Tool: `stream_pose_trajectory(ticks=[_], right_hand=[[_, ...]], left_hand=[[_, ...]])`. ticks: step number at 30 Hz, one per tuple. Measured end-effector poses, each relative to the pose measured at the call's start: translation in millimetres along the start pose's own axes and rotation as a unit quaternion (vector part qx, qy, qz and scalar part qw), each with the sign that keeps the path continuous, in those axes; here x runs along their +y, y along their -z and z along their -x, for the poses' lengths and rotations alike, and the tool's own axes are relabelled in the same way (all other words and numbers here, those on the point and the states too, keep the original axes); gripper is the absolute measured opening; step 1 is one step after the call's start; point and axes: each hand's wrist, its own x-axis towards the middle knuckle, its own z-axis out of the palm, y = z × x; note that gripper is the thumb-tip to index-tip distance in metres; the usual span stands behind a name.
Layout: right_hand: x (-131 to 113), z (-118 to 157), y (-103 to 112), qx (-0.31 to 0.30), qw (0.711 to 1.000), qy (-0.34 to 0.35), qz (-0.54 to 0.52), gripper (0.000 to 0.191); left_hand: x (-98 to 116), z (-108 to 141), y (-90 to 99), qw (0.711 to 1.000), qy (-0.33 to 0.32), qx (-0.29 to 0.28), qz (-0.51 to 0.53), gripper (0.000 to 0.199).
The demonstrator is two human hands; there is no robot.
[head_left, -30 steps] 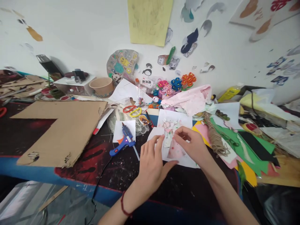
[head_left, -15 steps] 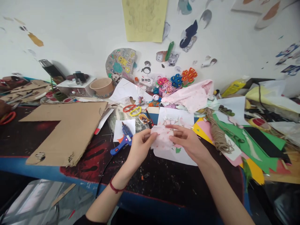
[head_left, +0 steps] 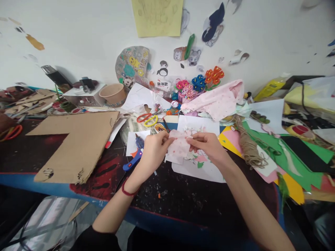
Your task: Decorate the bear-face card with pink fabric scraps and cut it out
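Between my two hands hangs a small piece of pale pink fabric [head_left: 178, 148] with reddish spots. My left hand [head_left: 156, 148] pinches its left edge, and my right hand [head_left: 208, 145] pinches the upper right edge between thumb and fingers. Below it lies a white paper sheet [head_left: 196, 171] with small green and pink scraps on it. A blue glue gun [head_left: 134, 159] rests beside my left hand, partly on a white paper, its front part near my wrist. Farther back is a larger crumpled pink cloth [head_left: 216, 101] with a similar spotted look.
Cut cardboard [head_left: 78, 143] covers the table's left part. Scissors with red and yellow handles [head_left: 148, 119] lie behind the glue gun. Twine [head_left: 250, 146] and green sheets [head_left: 305, 170] are on the right. Pipe-cleaner flowers [head_left: 198, 83] stand by the wall. At the far left a hand is near orange-handled scissors [head_left: 14, 132].
My fingers have shifted along the fabric's upper edge, and it now hangs lower and more to the left. My left hand has turned over more. The camera view has tilted slightly.
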Motion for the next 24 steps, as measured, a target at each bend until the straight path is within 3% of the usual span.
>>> stream_pose_trajectory(ticks=[8,16,19,22,24], right_hand=[[18,5,-2,-0.027,0.993,-0.113,0.034,0.044],[30,9,-5,-0.063,0.990,-0.117,0.044,0.037],[36,23,-6,-0.077,0.992,-0.084,0.059,0.034],[30,45,-9,-0.049,0.986,0.014,0.159,0.026],[18,60,-11,-0.035,0.964,0.095,0.246,0.018]], left_hand=[[-10,19,-12.9,0.989,0.018,-0.085,-0.123,0.016],[-10,28,-15.2,0.982,0.021,-0.101,-0.157,0.017],[-9,42,-8.5,0.983,0.006,-0.111,-0.144,0.018],[-6,56,2.8,0.987,-0.012,-0.132,-0.095,0.003],[1,64,10.9,0.989,-0.042,-0.126,-0.062,0.033]])
